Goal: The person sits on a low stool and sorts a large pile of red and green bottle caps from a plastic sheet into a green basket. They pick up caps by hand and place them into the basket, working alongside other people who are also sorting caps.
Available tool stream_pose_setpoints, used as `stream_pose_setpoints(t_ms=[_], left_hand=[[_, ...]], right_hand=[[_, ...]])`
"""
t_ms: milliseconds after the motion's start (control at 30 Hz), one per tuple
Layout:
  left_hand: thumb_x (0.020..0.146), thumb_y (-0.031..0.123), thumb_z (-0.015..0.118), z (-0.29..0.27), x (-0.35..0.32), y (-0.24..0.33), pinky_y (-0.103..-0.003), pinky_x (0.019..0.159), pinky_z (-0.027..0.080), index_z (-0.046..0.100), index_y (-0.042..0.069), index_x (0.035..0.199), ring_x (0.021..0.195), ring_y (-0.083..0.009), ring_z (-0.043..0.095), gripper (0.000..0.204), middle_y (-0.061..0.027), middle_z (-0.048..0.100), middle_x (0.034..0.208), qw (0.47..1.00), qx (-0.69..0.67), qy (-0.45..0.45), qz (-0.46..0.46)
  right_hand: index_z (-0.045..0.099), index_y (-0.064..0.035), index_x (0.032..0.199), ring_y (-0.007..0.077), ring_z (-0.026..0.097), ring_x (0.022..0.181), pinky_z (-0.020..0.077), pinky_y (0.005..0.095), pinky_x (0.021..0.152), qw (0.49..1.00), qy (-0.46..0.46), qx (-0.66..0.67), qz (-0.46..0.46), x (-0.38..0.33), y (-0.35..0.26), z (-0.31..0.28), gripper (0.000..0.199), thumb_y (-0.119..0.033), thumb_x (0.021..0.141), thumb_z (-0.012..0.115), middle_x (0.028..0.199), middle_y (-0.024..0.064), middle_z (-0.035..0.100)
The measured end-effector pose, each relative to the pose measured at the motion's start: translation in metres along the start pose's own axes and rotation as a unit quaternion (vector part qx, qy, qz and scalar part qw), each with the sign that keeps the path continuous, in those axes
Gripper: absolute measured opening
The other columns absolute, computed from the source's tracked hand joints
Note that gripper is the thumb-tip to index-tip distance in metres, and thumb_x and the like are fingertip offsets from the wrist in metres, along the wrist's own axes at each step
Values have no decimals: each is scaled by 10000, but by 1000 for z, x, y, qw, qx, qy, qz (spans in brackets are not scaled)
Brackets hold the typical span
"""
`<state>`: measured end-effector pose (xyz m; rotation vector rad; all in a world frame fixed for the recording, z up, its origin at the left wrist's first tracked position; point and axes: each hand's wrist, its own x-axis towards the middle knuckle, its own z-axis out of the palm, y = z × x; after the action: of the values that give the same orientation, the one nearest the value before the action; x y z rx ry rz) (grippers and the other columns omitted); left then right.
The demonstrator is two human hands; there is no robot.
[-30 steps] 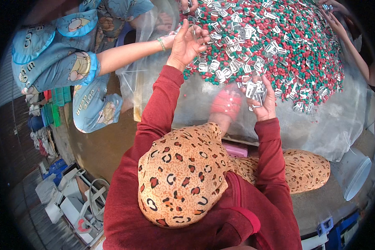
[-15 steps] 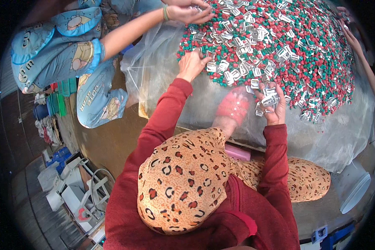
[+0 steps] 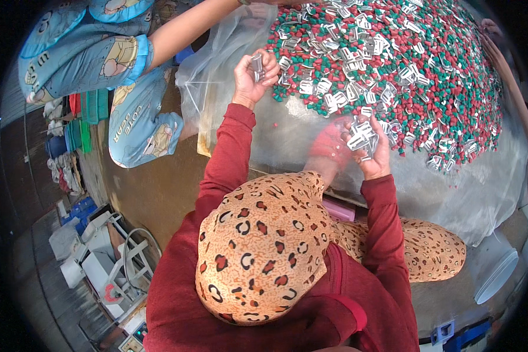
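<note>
My left hand (image 3: 251,79) is raised at the pile's left edge, palm up, its fingers curled round a shiny grey piece (image 3: 257,68). It looks like one of the slotted clips, though its full shape is partly hidden. Nearer the front edge of the pile, my right hand (image 3: 376,155) cups several silvery slotted clips (image 3: 362,139), bunched between thumb and fingers. Beyond both hands spreads a wide heap of small red and green pieces (image 3: 416,88). More silvery slotted clips (image 3: 337,101) lie scattered over it.
Clear plastic sheeting (image 3: 452,199) lies under the heap. My foot in a pink sock (image 3: 332,142) rests just before it. A co-worker's arm (image 3: 188,29) reaches in at upper left, another arm (image 3: 513,88) at right. A pale tub (image 3: 496,276) stands at lower right.
My left hand has lifted off the pile, drawn back a little and turned palm up with a grey piece. My right hand has shifted slightly left, still cupping clips. The co-worker's hand moved upward.
</note>
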<state>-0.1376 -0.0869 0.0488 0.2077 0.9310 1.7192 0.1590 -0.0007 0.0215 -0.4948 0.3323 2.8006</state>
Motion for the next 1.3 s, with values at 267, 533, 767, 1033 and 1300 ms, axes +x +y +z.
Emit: stream_pose_setpoints(t_ms=[267, 533, 767, 1033, 1300], left_hand=[[899, 543, 349, -17, -7, 7, -346, 629, 547, 478, -27, 1219, 877, -303, 620, 666, -187, 583, 1066, 994, -57, 87, -44], [821, 362, 644, -50, -14, -9, -252, 537, 450, 618, 42, 899, 682, -164, 569, 330, -45, 615, 791, 937, 307, 106, -127], [700, 331, 712, -28, 0, -37, -395, 690, 482, 663, 46, 772, 740, -284, 644, 298, -156, 659, 743, 601, 773, 201, -18], [767, 181, 584, -24, -20, -16, -209, 435, 307, 558, 80, 829, 527, -96, 401, 121, 28, 483, 678, 959, 240, 109, -104], [750, 105, 534, -36, -35, -7, -298, 566, 526, 515, 49, 834, 946, -256, 554, 103, -102, 528, 1003, 976, -214, 2, 34]], right_hand=[[533, -44, 932, 254, 504, 759, 403, 180, 315, 1000, -12, 19, 12, 4, 14, 8, 250, -286, 930, 470, 947, 188, 487], [534, -61, 981, 252, 489, 777, 416, 184, 315, 998, -19, 67, 9, 2, 15, 9, 268, -316, 928, 470, 978, 181, 470], [551, -48, 982, 325, 610, 824, 553, 278, 409, 1000, 2, -18, 18, 7, 22, 6, 319, -349, 927, 461, 960, 200, 546], [552, -47, 995, 346, 615, 856, 587, 475, 621, 998, 20, -4, 51, 6, 23, 1, 288, -313, 919, 475, 967, 201, 568], [550, -47, 978, 306, 596, 861, 570, 367, 515, 998, 24, -24, 47, 9, 29, 7, 266, -296, 908, 489, 970, 177, 572]])
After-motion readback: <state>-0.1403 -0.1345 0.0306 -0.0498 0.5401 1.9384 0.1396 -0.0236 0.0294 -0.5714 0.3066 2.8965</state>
